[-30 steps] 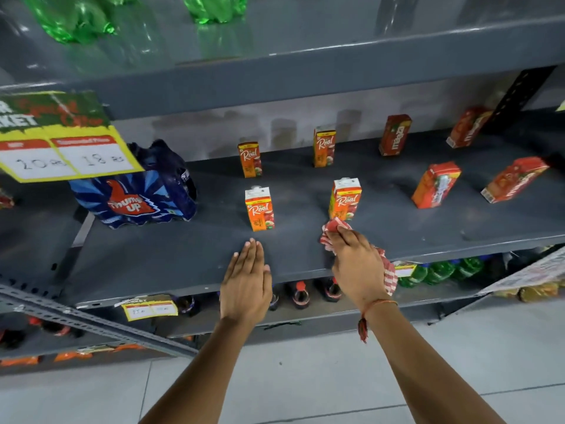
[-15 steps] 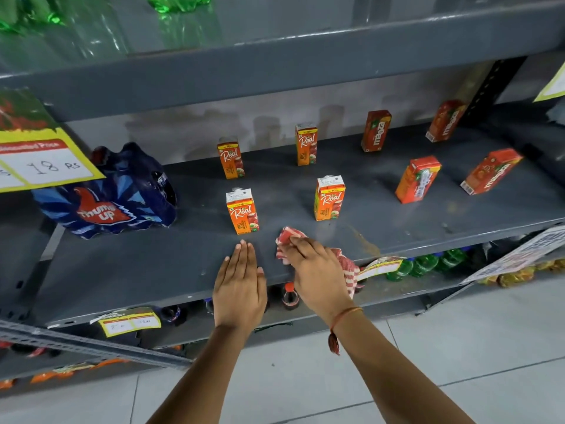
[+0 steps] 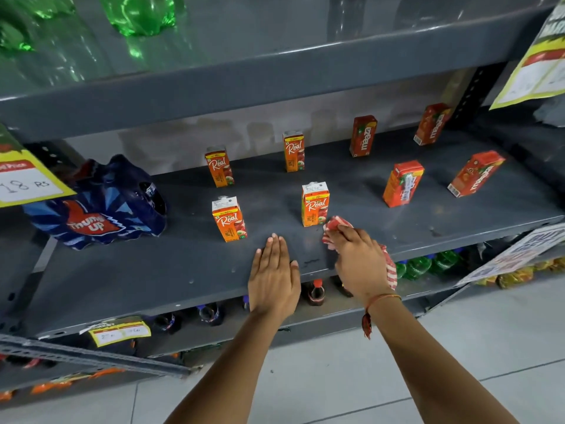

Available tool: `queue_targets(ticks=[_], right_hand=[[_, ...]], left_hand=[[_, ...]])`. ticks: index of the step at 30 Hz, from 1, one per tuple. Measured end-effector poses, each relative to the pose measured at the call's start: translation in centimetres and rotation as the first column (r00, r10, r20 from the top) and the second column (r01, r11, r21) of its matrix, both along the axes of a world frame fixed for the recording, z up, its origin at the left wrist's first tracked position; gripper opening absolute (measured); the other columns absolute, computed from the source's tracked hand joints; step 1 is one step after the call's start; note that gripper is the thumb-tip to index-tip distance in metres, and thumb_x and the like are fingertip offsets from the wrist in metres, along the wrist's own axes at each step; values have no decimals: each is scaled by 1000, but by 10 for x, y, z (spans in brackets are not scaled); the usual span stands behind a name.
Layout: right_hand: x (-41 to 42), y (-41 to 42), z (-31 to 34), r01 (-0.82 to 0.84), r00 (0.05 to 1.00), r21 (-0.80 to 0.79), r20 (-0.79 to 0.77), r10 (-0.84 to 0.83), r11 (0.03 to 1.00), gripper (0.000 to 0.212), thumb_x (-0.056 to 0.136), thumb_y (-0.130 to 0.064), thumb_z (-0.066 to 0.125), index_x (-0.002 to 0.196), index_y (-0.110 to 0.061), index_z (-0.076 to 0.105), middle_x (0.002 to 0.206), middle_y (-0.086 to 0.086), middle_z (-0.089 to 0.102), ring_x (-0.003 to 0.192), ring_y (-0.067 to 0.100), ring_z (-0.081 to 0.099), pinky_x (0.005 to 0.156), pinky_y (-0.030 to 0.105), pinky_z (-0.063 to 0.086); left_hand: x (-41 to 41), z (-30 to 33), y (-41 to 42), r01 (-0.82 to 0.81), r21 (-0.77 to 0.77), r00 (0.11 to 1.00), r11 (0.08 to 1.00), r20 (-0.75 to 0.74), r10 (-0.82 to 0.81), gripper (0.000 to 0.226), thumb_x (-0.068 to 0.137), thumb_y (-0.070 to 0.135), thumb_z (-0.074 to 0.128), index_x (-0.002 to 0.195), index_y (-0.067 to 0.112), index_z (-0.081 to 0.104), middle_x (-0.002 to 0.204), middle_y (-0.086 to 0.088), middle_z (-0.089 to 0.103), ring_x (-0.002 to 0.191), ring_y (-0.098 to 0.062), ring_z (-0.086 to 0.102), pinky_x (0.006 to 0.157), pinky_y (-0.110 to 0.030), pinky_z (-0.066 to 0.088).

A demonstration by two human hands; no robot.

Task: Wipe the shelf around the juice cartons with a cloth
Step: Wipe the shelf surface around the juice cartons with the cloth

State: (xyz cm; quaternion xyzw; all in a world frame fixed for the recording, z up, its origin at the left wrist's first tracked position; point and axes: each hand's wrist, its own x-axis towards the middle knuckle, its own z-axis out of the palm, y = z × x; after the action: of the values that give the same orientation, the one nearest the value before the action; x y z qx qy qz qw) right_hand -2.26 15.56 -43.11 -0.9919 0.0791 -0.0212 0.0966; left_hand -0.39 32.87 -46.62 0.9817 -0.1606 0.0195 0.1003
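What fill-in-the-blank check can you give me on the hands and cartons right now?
1. The cloth is under the ____ hand.
2. The left hand lies ____ on the shelf.
3. The cloth is beside a carton labelled ____.
4. The shelf carries ____ cartons.

Missing words: right; flat; Real; eight

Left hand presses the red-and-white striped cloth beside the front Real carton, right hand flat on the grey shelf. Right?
Hands swapped. Head view: the right hand presses the red-and-white striped cloth beside the front orange Real carton; the left hand lies flat on the grey metal shelf.
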Motion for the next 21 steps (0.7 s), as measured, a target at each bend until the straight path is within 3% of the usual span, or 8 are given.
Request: queue_targets(ticks=[5, 11, 16, 18, 21], right_hand=[[-9, -59, 1, 55, 998, 8, -9, -55, 998, 67, 78, -7, 64, 143, -19, 53, 148, 4, 53, 126, 36, 51, 98, 45, 45], [-28, -136, 5, 143, 989, 9, -22, -143, 990, 64, 81, -5, 63, 143, -16, 53, 147, 8, 54, 124, 41, 50, 102, 49, 46], [-32, -183, 18, 215, 976, 20, 17, -216, 976, 54, 77, 1, 56, 127, -17, 65, 118, 18, 70, 103, 45, 61, 88, 50, 55], [-28, -173, 21, 147, 987, 45, 54, -150, 988, 63, 74, 0, 58, 133, -21, 61, 132, 14, 66, 110, 41, 60, 94, 46, 53], [-26, -125, 10, -143, 983, 40, 118, 138, 989, 70, 71, -2, 65, 137, -26, 60, 151, 4, 52, 128, 31, 55, 102, 39, 49]], left_hand=[[-3, -1, -9, -57, 35, 997, 998, 57, 55, 57, 99, 32, 22, 149, 4, 20, 158, -11, 21, 147, -20, 18, 120, -36, 8], [-4, -1, -13, -97, 82, 992, 992, 84, 90, 60, 96, 35, 17, 147, 4, 27, 155, -11, 30, 144, -21, 28, 120, -39, 21], [-5, -2, -16, -137, 74, 987, 988, 98, 129, 59, 95, 34, 21, 145, 5, 32, 153, -11, 34, 142, -21, 32, 118, -40, 25], [-5, -4, -17, -136, 76, 987, 988, 96, 129, 59, 95, 34, 21, 146, 6, 31, 153, -10, 34, 142, -21, 31, 118, -40, 24], [-4, -6, -16, -129, 66, 986, 989, 113, 121, 58, 95, 33, 21, 145, 5, 33, 152, -11, 36, 141, -22, 33, 117, -41, 26]])
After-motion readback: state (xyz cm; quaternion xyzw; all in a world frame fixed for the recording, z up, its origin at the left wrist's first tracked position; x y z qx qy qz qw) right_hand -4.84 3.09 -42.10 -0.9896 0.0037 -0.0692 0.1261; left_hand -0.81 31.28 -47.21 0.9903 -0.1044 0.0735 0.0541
